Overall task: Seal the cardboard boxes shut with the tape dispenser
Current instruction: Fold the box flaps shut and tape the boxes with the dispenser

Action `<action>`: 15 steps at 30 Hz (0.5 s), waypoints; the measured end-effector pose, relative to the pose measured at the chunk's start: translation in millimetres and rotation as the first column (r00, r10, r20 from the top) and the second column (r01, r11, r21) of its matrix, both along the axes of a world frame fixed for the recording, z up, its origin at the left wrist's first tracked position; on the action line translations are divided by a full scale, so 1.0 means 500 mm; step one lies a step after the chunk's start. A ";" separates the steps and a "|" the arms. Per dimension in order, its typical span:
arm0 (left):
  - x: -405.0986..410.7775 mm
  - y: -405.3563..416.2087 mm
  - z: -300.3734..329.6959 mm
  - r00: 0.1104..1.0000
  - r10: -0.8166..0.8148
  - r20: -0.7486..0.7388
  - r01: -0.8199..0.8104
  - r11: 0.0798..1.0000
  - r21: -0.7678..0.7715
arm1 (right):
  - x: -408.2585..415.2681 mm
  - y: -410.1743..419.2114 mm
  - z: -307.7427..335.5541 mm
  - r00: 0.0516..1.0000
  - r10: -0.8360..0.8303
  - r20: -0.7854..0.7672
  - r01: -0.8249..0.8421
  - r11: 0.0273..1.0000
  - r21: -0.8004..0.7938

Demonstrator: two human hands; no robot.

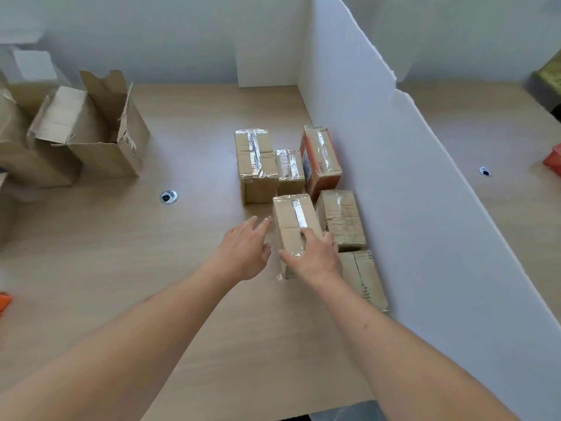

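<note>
1. An orange object (4, 300) shows at the far-left edge of the desk (151, 284); too little is visible to call it the tape dispenser, so the tool may be well out of reach
2. The open cardboard boxes (91, 129) at far left stand with flaps up, unsealed; reaching across for them could, I judge, tip one
3. The left hand (244, 250) hovers flat with fingers straight, holding nothing, just left of the taped box (293, 229); a careless sweep could shove it
4. The right hand (314, 256) rests on that box's near end, fingers spread, thumb down the side; loose tape there may lift
5. The sealed boxes (258, 165) crowd the white partition (425, 192), so pushing could jam them
</note>
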State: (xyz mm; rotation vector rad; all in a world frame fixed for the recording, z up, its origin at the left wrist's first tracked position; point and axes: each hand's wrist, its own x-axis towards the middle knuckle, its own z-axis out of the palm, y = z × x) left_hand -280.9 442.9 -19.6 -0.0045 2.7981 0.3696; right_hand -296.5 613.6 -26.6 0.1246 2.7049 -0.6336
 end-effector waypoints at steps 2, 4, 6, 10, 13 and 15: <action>-0.030 0.012 -0.024 0.998 0.053 0.015 -0.053 0.999 -0.003 | -0.047 0.007 -0.024 1.000 0.018 -0.011 -0.018 1.000 -0.021; -0.058 0.023 -0.046 0.994 0.101 0.029 -0.101 0.995 -0.001 | -0.086 0.011 -0.054 0.999 0.032 -0.022 -0.033 0.999 -0.017; -0.077 0.036 -0.065 0.988 0.142 0.054 -0.142 0.990 0.003 | -0.112 0.013 -0.083 0.999 0.041 -0.033 -0.041 0.999 -0.007; -0.106 0.043 -0.104 0.979 0.177 0.099 -0.178 0.984 -0.002 | -0.145 0.005 -0.135 0.997 0.056 -0.054 -0.054 0.998 0.040; -0.112 0.036 -0.134 0.971 0.201 0.131 -0.202 0.979 -0.007 | -0.143 -0.002 -0.160 0.992 0.113 -0.058 -0.104 0.986 0.133; -0.111 0.035 -0.144 0.965 0.212 0.154 -0.214 0.977 -0.005 | -0.139 -0.003 -0.173 0.984 0.167 -0.063 -0.149 0.962 0.228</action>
